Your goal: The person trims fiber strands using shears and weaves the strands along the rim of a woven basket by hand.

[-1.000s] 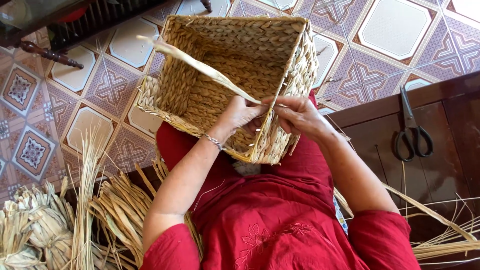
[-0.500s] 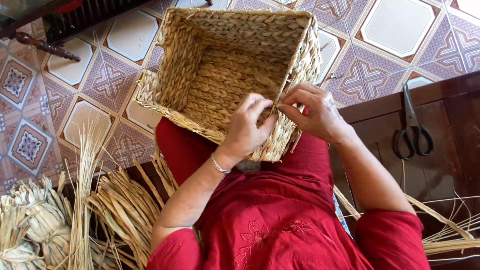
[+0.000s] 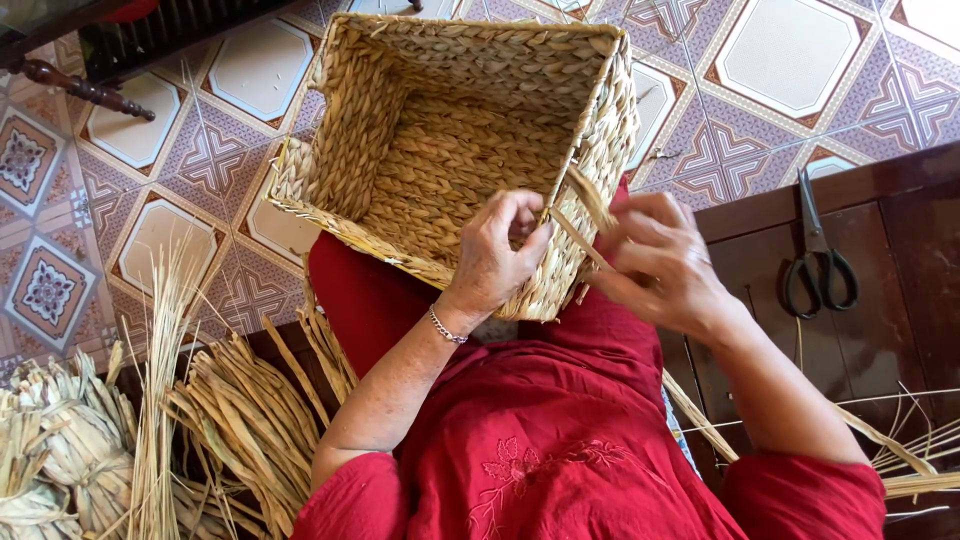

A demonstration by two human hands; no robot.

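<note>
Head view: square woven straw basket (image 3: 450,150), rim grasped by left hand (image 3: 497,262), right hand (image 3: 660,262) pinching strand (image 3: 590,200).

Off to the right of where you are gripping, black scissors (image 3: 820,268) lie flat on a dark wooden surface (image 3: 900,300). Down to the left, bundles of dried straw (image 3: 240,420) rest near your knee, with pale knotted husk bundles (image 3: 55,450) farther left. Beyond the grip spreads a patterned tile floor (image 3: 790,70), and a turned wooden leg (image 3: 75,85) sits far upper left.
</note>
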